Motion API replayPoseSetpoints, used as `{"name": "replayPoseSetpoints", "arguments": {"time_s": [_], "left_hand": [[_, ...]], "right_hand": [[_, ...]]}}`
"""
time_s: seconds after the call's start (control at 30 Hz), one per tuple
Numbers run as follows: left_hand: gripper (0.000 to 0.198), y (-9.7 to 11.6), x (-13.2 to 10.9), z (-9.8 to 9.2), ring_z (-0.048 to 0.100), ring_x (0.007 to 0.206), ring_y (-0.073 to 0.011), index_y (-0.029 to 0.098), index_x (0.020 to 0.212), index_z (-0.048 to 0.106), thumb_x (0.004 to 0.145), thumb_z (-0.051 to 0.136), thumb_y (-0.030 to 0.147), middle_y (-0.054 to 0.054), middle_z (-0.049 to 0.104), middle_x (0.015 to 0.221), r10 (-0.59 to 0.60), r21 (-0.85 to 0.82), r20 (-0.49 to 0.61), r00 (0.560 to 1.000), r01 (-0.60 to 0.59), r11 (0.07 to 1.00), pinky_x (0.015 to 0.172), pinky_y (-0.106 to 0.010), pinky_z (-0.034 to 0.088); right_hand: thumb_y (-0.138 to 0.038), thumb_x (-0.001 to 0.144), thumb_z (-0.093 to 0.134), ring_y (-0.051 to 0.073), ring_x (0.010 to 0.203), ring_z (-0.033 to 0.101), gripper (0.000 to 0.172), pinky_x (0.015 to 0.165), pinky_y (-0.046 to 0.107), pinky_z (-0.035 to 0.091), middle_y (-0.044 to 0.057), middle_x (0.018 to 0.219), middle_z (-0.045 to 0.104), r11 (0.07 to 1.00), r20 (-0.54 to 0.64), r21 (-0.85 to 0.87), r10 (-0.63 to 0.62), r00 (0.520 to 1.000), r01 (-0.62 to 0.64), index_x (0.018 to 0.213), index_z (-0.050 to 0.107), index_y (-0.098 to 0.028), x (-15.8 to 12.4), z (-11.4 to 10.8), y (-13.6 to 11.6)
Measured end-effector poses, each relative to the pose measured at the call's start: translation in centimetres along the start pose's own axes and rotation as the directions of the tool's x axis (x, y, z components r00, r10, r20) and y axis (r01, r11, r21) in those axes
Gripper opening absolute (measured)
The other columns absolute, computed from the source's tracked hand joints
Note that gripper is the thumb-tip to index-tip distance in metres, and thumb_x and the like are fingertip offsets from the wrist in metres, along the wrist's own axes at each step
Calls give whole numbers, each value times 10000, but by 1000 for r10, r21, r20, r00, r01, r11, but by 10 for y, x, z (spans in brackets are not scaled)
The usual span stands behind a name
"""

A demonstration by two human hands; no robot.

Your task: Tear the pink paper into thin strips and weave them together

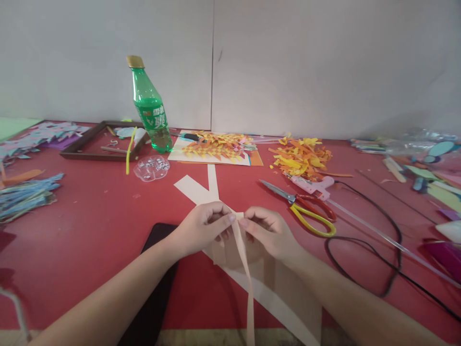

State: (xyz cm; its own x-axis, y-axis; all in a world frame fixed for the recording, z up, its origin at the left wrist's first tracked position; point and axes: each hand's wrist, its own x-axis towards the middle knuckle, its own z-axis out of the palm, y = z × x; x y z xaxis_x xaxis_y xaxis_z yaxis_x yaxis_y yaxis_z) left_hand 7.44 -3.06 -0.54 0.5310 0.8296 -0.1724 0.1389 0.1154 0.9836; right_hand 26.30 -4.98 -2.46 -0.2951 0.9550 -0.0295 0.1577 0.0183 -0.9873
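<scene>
The left hand (205, 227) and right hand (271, 232) pinched the upper end of a narrow cream paper strip (244, 257) over a broad beige paper sheet (288, 293). Work appeared early: strip seemingly cut, hanging length unworked.

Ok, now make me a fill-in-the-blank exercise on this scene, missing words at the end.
1. The left hand and right hand hold a pale strip, and the table around them is coloured ____.
2. The scissors have one red handle and one ____ handle.
3. The glue gun near the scissors is coloured ____.
4. The bottle with the gold cap is coloured ____.

Missing words: red; yellow; pink; green.
</scene>
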Motion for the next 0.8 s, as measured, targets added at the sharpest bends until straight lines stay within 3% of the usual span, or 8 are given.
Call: {"name": "replayPoseSetpoints", "arguments": {"time_s": [0.8], "left_hand": [[260,0,1,0,563,552,-88,148,795,582,857,544,397,12,586,645,-52,8,-42,998,52,999,538,-201,470]], "right_hand": [[-392,865,568,111,550,444,250,512,227,352,-27,610,480,990,-73,-114,-88,993,80,718,559,-190,-1,2,4]]}}
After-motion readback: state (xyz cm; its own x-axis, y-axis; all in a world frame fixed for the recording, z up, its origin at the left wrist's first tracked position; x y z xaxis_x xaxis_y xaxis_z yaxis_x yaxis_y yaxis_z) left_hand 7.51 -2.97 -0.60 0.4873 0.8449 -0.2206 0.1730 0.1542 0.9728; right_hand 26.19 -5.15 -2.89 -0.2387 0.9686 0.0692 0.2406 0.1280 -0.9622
